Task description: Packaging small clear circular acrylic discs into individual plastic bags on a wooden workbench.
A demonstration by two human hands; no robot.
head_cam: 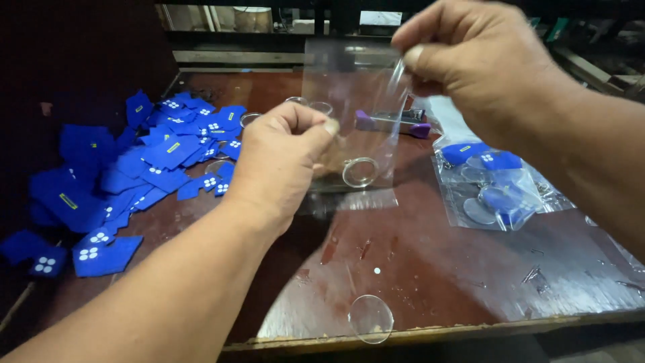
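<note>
Above table (437,282) | left hand (282,161), right hand (470,60) both pinching one clear bag (353,101) | one disc (359,171) inside

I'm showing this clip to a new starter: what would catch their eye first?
Probably the clear plastic bag held up mid-frame between the left hand and right hand, a clear round disc at its bottom. Next, the heap of blue cards spread on the left of the worn reddish table.
</note>
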